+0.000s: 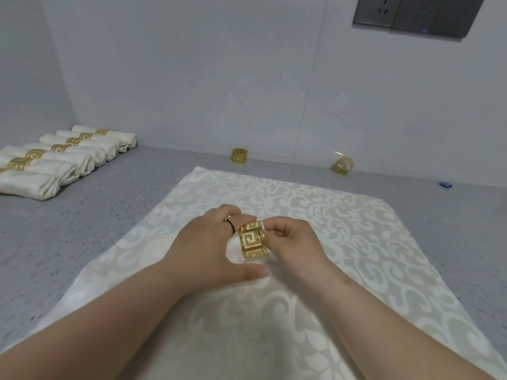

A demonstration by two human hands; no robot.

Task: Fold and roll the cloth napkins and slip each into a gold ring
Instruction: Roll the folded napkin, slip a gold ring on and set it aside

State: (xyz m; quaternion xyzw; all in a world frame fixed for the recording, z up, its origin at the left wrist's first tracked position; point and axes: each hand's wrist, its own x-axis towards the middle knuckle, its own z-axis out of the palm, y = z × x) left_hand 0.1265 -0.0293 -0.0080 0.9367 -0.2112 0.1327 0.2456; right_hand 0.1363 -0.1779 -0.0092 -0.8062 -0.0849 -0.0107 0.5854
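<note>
A gold ring [251, 239] with a square spiral pattern sits around a rolled cream napkin [234, 249] at the middle of the view. My left hand [211, 248] grips the roll just left of the ring, thumb underneath. My right hand [293, 239] pinches the napkin end at the ring's right side, fingers curled. Both are above a flat cream damask napkin [315, 215] spread on the grey counter. Most of the roll is hidden by my hands.
Several finished rolled napkins in gold rings [55, 157] lie in a row at the far left. Two spare gold rings [239, 155] [342, 165] stand by the back wall. A small blue object [445, 184] lies at the far right. Grey speckled counter [96, 215] surrounds the cloth.
</note>
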